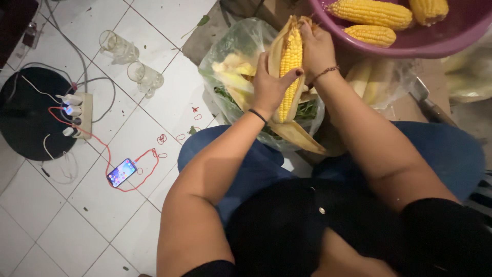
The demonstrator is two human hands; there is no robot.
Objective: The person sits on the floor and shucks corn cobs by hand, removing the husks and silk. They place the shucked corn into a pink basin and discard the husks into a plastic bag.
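**Corn cob held over a bag of husks**

While the person sits above a white tiled floor (154, 97), both hands close on one yellow corn cob (290, 61) held upright over a clear plastic bag (230, 46) of husks. The left hand (269, 84) has its grip wrapped round the cob's middle, thumb across the kernels. The right hand (316, 48) has its grip pinching the husk at the top. Peeled cobs lie in a purple basin (435, 46) just beyond.
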